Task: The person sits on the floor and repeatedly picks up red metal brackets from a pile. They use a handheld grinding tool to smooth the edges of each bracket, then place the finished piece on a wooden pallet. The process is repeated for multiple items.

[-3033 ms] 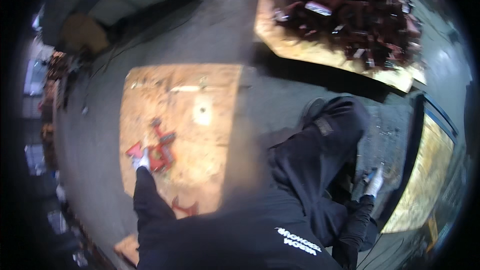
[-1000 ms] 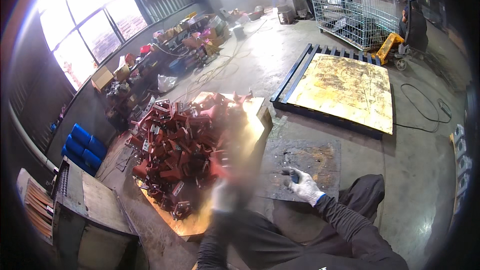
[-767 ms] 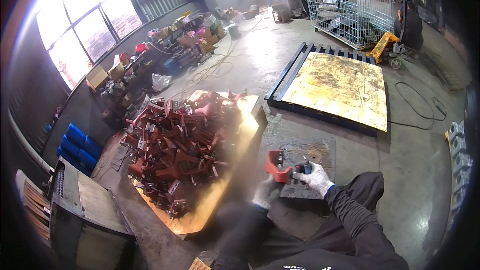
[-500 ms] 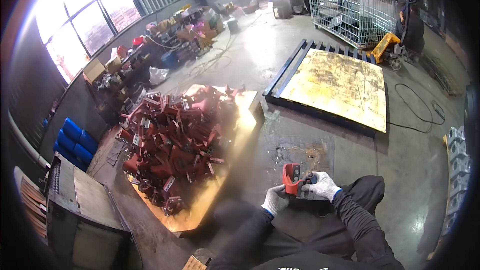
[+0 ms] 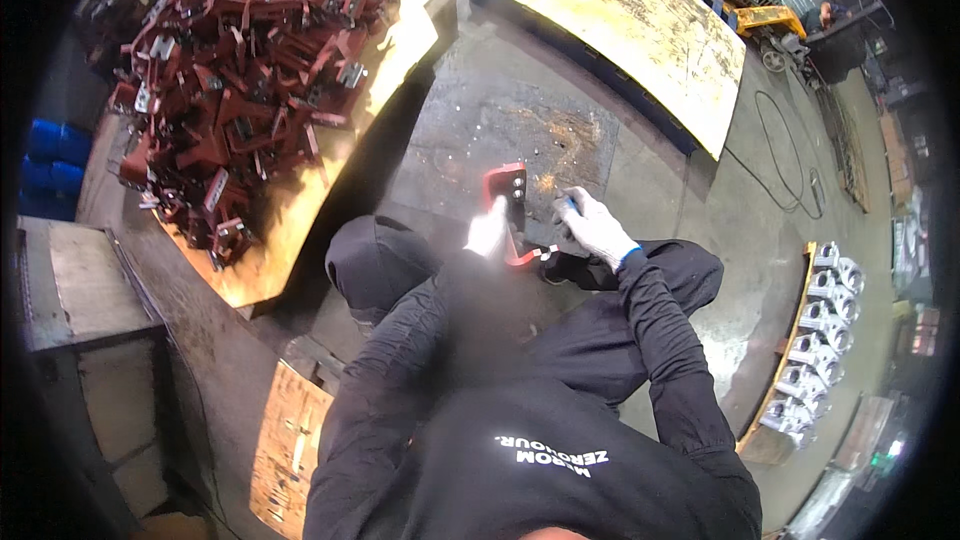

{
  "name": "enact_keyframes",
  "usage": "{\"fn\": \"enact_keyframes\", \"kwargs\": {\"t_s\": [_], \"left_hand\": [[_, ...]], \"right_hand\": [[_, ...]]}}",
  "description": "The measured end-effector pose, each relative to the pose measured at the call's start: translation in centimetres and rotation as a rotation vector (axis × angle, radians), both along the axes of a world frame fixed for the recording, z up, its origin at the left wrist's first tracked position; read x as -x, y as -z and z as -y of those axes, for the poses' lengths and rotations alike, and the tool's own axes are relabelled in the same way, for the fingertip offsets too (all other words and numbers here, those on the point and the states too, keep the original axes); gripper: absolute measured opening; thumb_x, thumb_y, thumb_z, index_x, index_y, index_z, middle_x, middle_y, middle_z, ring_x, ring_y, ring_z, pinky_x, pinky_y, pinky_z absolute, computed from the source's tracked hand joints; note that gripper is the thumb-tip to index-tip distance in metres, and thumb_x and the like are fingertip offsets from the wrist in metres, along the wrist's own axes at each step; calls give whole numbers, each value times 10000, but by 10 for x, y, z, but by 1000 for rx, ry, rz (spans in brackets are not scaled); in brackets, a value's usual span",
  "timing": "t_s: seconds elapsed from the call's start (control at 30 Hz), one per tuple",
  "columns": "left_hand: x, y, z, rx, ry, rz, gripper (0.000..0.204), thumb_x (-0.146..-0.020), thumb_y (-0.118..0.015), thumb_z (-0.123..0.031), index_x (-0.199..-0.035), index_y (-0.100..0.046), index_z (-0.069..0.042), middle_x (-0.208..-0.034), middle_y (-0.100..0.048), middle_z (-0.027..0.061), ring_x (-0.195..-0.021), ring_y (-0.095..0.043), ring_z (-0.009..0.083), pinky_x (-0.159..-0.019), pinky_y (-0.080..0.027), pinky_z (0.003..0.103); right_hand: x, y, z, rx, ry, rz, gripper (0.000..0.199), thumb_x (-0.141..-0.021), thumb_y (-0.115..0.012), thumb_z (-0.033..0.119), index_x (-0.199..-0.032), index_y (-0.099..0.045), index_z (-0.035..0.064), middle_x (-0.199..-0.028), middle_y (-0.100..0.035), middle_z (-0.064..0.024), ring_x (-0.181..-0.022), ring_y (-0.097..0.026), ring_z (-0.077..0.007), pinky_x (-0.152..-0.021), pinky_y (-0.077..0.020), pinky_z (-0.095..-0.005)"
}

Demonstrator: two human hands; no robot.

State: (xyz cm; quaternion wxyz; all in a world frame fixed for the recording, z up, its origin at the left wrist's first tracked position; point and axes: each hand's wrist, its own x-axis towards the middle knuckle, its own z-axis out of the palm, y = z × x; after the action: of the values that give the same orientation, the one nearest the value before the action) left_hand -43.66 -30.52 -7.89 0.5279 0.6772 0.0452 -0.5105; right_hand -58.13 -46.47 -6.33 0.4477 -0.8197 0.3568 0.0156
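My left hand (image 5: 488, 229), in a white glove, is closed on a red metal bracket (image 5: 494, 181). The bracket stands out past the fingers, and two round silvery fastener heads or holes show on its dark inner face. To the right of it, apart from the bracket, my gloved right hand (image 5: 603, 230) has its fingers curled together. A bit of blue and something dark show at those fingertips, too small to name. Beneath both hands lies a dark floor plate (image 5: 450, 145) with small loose bits and rusty-brown debris on it.
Dark red brackets (image 5: 235, 105) lie heaped on a wooden platform (image 5: 255, 275) at the left. A blue-framed platform with a worn yellowish top (image 5: 630, 25) is ahead. Silvery castings (image 5: 815, 325) line a board at the right. A yellow pallet jack (image 5: 765, 20) stands far right.
The view has tipped downward, so my legs and torso show more. My right hand has come away from the bracket, which my left hand now holds alone at a different angle.
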Motion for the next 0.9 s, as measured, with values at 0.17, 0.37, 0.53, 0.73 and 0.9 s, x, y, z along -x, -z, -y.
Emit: {"fn": "enact_keyframes", "kwargs": {"t_s": [0.17, 0.37, 0.53, 0.73, 0.9], "left_hand": [[-2, 34, 1, 11, 72, 26, 623, -910, -510, -479, -1118, -590, 103, -990, -646, 178, -904, -613, 223, -772, -488, 354], [-2, 51, 6, 27, 34, 2, 581, -931, -512, -439, -1165, -581, 88, -1010, -647, 181, -920, -610, 238, -777, -489, 374], [2, 62, 8, 37, 50, 30, 577, -932, -507, -440, -1148, -581, 89, -1030, -637, 184, -938, -606, 242, -768, -494, 380], [-7, -5, 3, 29, -73, -209, 566, -935, -507, -440, -1151, -577, 78, -986, -636, 167, -910, -610, 221, -761, -497, 370], [-5, 7, 2, 71, -36, -214, 574, -927, -514, -451, -1208, -537, 48, -1097, -607, 164, -968, -594, 218, -784, -496, 373]], "right_hand": [[-50, -34, -24, 326, -278, -88, 311, -945, -504, 322, -1100, -552, 57, -915, -660, -222, -867, -637, -397, -756, -482, -461], [-77, -35, -27, 585, -275, -190, 276, -895, -536, 307, -1056, -569, 85, -825, -666, -191, -788, -650, -372, -703, -498, -477], [-81, -67, -31, 767, -411, -167, 211, -878, -560, 280, -985, -584, 100, -796, -661, -140, -755, -662, -323, -649, -515, -438], [-88, -57, -17, 839, -474, -173, 191, -887, -551, 273, -954, -577, 96, -771, -652, -136, -708, -662, -324, -624, -519, -439], [-81, -47, -25, 689, -367, -283, 286, -931, -489, 308, -953, -553, 31, -743, -653, -191, -684, -664, -344, -620, -519, -455]]}}
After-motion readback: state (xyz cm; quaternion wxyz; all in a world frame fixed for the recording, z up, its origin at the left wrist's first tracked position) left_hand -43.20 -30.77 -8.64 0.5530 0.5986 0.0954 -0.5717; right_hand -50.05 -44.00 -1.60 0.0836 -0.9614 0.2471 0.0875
